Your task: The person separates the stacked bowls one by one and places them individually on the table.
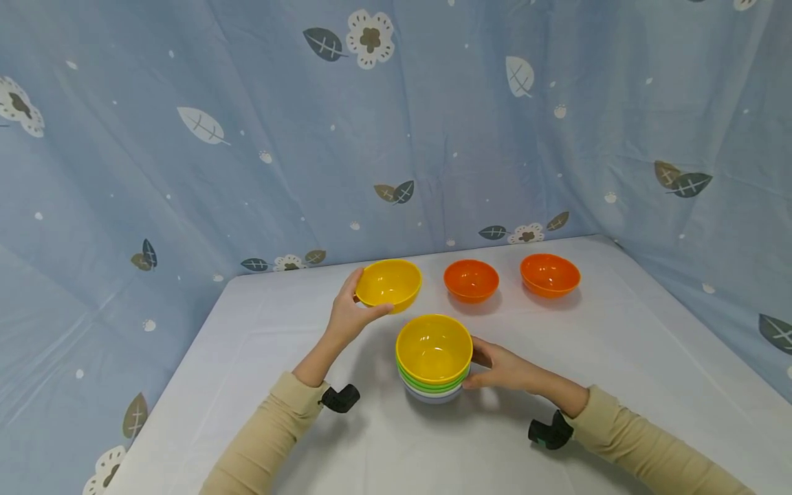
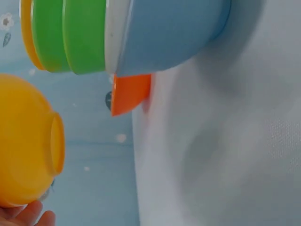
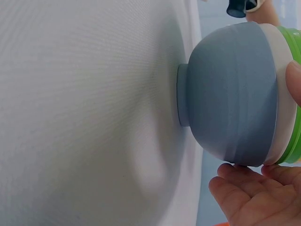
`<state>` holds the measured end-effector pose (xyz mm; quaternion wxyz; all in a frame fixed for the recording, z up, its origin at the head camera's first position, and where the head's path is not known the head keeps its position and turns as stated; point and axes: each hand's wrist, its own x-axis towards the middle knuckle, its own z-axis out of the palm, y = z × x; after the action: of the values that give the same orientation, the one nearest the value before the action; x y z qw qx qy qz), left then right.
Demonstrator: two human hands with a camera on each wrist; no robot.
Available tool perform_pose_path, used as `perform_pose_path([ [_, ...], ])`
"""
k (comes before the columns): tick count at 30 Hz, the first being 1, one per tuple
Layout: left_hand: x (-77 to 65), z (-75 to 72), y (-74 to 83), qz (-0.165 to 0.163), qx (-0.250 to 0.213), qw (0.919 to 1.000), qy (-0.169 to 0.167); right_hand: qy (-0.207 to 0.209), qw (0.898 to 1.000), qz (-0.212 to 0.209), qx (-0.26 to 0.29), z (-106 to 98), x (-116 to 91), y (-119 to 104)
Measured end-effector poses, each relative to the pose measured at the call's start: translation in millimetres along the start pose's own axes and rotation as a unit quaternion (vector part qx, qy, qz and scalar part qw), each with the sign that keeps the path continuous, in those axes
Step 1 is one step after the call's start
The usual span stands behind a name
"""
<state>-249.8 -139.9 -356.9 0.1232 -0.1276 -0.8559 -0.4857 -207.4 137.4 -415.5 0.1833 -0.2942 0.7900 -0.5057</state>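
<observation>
My left hand [image 1: 351, 313] grips the side of a yellow bowl [image 1: 390, 283], thumb at the near rim and fingers round the far left. In the left wrist view this bowl is off the table, its round foot showing. Closer to me is a stack of nested bowls: a yellow bowl [image 1: 435, 347] on top, green bowls [image 2: 83, 37], a white bowl [image 3: 281, 61], and a blue-grey bowl [image 3: 230, 94] lowest. My right hand [image 1: 510, 370] holds the stack's right side between thumb and fingers. Whether the stack's foot touches the cloth, I cannot tell.
Two orange bowls stand apart at the back right: one orange bowl [image 1: 471, 282] behind the stack, another orange bowl [image 1: 549, 276] farther right. A white cloth [image 1: 247, 385] covers the table. Behind it hangs a blue patterned curtain [image 1: 297, 137]. Each wrist wears a small black camera [image 1: 340, 399].
</observation>
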Motion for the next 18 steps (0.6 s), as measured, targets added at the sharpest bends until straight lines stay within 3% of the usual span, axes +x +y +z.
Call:
perform_pose_path([
  [9, 5.3, 5.3, -9.8, -0.004, 0.004, 1.0, 0.003, 0.005, 1.0, 0.002, -0.001, 1, 0, 0],
  [18, 10.7, 9.7, -20.5, -0.041, -0.005, 0.9992, -0.005, 0.002, 1.0, -0.001, -0.003, 0, -1, -1],
])
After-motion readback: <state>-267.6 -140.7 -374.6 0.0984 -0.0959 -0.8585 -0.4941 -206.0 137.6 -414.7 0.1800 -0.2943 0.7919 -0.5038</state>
